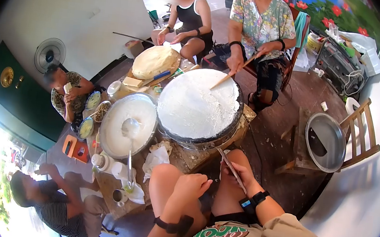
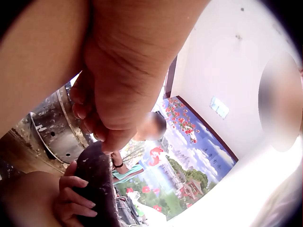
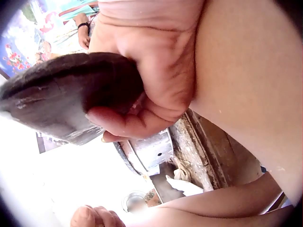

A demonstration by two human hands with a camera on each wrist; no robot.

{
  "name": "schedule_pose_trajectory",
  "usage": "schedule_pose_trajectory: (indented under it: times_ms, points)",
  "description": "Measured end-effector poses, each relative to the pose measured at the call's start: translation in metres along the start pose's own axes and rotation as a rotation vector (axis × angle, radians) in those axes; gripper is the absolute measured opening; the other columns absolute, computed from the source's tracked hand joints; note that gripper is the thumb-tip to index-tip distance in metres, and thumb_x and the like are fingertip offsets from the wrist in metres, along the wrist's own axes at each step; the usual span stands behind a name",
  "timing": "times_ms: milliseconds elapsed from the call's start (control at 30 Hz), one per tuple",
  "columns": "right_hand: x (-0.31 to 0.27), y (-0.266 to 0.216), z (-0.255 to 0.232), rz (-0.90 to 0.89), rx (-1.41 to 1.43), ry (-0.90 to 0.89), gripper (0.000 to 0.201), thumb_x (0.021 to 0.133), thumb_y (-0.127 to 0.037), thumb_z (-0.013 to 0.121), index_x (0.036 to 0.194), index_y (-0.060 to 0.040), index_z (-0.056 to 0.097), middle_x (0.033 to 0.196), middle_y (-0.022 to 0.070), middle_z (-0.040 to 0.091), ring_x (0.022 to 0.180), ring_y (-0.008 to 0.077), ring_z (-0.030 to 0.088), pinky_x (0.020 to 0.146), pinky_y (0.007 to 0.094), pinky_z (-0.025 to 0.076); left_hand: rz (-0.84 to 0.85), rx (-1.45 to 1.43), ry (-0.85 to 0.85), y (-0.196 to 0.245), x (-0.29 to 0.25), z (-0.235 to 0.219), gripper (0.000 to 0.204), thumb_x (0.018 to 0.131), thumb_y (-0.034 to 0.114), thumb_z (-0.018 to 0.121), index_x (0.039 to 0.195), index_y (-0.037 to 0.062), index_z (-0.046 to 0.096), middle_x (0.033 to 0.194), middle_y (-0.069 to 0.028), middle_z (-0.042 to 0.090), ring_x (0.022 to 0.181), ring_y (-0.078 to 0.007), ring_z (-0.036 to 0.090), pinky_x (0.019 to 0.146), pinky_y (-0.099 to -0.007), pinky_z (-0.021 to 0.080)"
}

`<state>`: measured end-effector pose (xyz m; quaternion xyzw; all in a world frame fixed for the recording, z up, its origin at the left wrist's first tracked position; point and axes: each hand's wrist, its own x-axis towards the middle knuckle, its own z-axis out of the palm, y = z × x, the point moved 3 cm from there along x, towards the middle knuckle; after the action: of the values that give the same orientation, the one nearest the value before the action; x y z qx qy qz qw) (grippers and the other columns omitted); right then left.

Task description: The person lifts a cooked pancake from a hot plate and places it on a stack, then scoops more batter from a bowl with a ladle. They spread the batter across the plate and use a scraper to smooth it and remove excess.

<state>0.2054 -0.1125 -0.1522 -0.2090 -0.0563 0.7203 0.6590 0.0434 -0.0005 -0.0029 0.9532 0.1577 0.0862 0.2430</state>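
Note:
My right hand grips a dark flat board with a rounded edge above my right thigh. In the head view the board is seen nearly edge-on; in the right wrist view the fingers curl round its end. My left hand lies over my left knee, its fingers loosely curled and holding nothing. Ahead of both hands stands a large round griddle coated with a white layer. Across it, a seated person holds a wooden stick with its tip on that layer.
Left of the griddle, a wide metal basin holds white batter and a ladle. A round stack of pale sheets lies behind. Several people sit around the table. To the right, a metal basin with a dark blade-shaped piece rests on a chair.

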Motion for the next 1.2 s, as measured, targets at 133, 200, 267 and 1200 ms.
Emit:
schedule_pose_trajectory:
  times_ms: [133, 200, 267, 1200]
  points:
    - [0.000, -0.002, 0.005, 0.008, 0.003, 0.007, 0.043, 0.092, -0.033, 0.050, 0.128, -0.0089, 0.046, 0.081, 0.0000, 0.053, 0.050, 0.0047, 0.045, 0.038, 0.0163, 0.033, 0.018, -0.017, 0.018, 0.001, 0.000, -0.003, 0.033, 0.084, 0.027, 0.059, 0.062, 0.0042, 0.050, 0.062, -0.0126, 0.055, 0.059, -0.0336, 0.055, 0.052, -0.0427, 0.043]
    - [0.000, -0.002, 0.007, 0.004, 0.003, 0.006, 0.043, 0.092, -0.033, 0.050, 0.128, -0.0092, 0.046, 0.081, 0.0001, 0.052, 0.050, 0.0048, 0.044, 0.038, 0.0161, 0.033, 0.027, -0.023, 0.030, 0.001, -0.001, -0.003, 0.033, 0.084, 0.027, 0.059, 0.062, 0.0043, 0.051, 0.062, -0.0125, 0.055, 0.059, -0.0334, 0.055, 0.052, -0.0427, 0.043]
    - [0.000, -0.001, 0.007, 0.013, 0.015, 0.011, 0.043, 0.092, -0.033, 0.050, 0.128, -0.0095, 0.047, 0.081, 0.0001, 0.052, 0.050, 0.0047, 0.043, 0.038, 0.0160, 0.032, 0.029, -0.021, 0.041, 0.001, -0.002, -0.003, 0.033, 0.085, 0.027, 0.058, 0.062, 0.0044, 0.051, 0.062, -0.0122, 0.055, 0.059, -0.0333, 0.055, 0.053, -0.0426, 0.043]
    - [0.002, 0.003, 0.005, 0.021, 0.051, 0.016, 0.041, 0.092, -0.032, 0.050, 0.126, -0.0076, 0.049, 0.085, 0.0018, 0.056, 0.053, 0.0076, 0.043, 0.038, 0.0178, 0.034, 0.037, -0.023, 0.039, 0.000, -0.007, -0.008, 0.028, 0.085, 0.028, 0.058, 0.069, 0.0057, 0.054, 0.067, -0.0112, 0.057, 0.063, -0.0318, 0.058, 0.055, -0.0426, 0.046]
